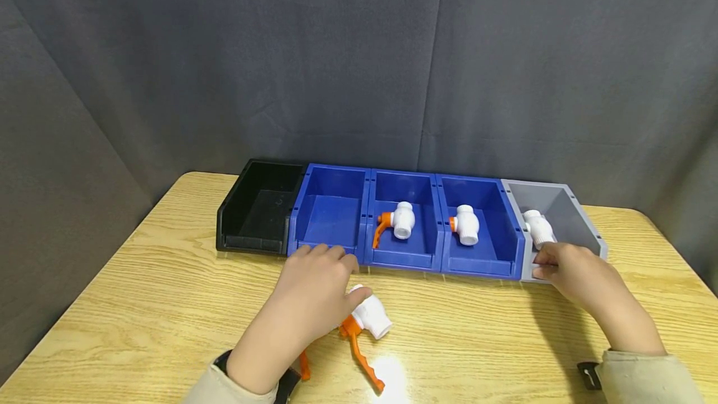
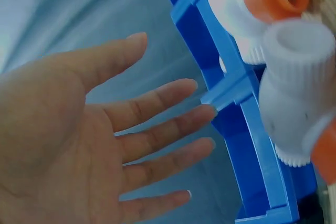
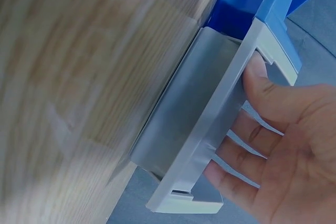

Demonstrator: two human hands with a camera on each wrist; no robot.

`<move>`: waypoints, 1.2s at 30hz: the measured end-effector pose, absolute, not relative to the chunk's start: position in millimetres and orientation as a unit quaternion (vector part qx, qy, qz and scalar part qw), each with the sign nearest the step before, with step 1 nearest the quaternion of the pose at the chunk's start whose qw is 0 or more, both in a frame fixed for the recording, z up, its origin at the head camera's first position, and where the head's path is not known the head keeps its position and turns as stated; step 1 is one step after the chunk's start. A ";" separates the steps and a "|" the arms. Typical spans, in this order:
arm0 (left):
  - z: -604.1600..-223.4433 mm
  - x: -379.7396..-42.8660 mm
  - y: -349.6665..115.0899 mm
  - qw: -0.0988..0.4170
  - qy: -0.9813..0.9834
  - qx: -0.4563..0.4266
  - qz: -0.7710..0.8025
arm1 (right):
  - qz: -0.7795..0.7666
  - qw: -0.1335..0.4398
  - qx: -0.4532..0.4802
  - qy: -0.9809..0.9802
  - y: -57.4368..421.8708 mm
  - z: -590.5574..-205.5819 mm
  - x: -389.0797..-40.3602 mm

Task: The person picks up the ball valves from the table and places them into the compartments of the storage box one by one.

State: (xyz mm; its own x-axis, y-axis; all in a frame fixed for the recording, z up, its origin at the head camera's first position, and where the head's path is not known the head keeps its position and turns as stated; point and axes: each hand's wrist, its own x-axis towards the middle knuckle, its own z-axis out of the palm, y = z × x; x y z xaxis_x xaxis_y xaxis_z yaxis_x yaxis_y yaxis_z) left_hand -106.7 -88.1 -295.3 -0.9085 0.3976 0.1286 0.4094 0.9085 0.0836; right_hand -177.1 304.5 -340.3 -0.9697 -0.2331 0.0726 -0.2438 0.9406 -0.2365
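Spread and holding nothing, the left hand (image 1: pixel 316 292) hovers by a white valve (image 1: pixel 373 317) on the table; the right hand (image 1: pixel 578 273) reaches over the front lip of the gray bin (image 1: pixel 561 197). Light wood grain covers the table (image 1: pixel 477 329), shiny at the near edge, and a dark gray curtain (image 1: pixel 336 80) hangs behind it. Along the table stands a row of bins — black (image 1: pixel 252 245), three blue (image 1: pixel 401 260), then gray. Round-bodied, with ribbed ends, the valve on the table has a long orange handle (image 1: pixel 364 357); another orange handle (image 1: pixel 305 365) shows partly beneath the left wrist. Similar valves lie in the middle blue bin, the right blue bin and the gray bin. At the gray bin, the right thumb lies against the lip, fingers behind it — their tips are hidden, so whether they grip the valve there cannot be told.
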 end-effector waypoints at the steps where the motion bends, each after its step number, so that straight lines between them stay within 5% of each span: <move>1: -295.5 -105.6 -86.6 0.051 -0.976 -0.207 -0.052 | 0.123 0.022 0.122 -0.985 304.7 -340.2 -177.2; 22: -317.5 -103.3 -66.9 -0.039 -0.978 -0.206 -0.006 | 0.121 0.020 0.110 -0.986 303.9 -339.8 -176.6; 36: -327.6 -101.8 -59.9 -0.039 -0.977 -0.209 0.013 | 0.121 0.019 0.107 -0.987 302.5 -338.9 -175.7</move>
